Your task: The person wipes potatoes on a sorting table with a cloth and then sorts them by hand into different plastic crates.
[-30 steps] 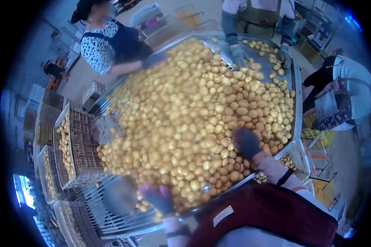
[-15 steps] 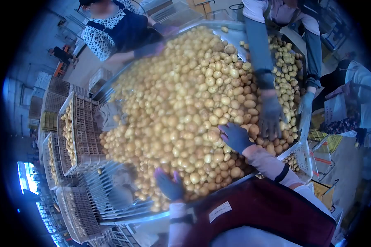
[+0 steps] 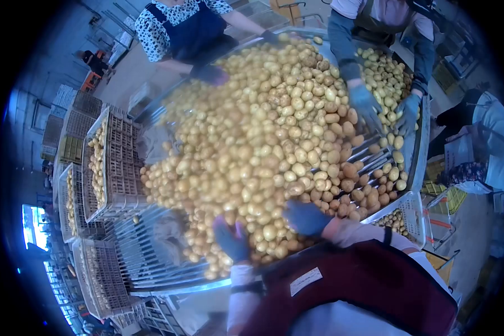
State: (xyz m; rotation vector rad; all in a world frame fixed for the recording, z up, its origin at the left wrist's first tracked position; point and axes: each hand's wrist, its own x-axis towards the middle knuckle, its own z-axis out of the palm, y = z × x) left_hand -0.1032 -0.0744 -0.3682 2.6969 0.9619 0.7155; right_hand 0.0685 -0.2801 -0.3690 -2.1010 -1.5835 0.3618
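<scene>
A large heap of potatoes (image 3: 246, 145) covers most of a metal table with slatted bars (image 3: 143, 255). My left hand (image 3: 232, 241), in a grey-blue glove, rests against the near edge of the heap. Its thumb stands apart from the fingers, and nothing is gripped. My right hand (image 3: 308, 218), gloved the same way and slightly blurred, lies with outstretched fingers against potatoes at the near right of the heap. Its fingertips partly merge with the potatoes.
Across the table, a co-worker's gloved hands (image 3: 367, 106) work among potatoes at the right. Another person's glove (image 3: 210, 74) is at the far left edge. Crates with potatoes (image 3: 117, 168) line the left side. A white basket (image 3: 411, 215) of small potatoes hangs at the right.
My right hand has moved left and nearer to me, toward my left hand. Potatoes at the right have shifted, exposing bars. The co-worker's hands have drawn back to the far side.
</scene>
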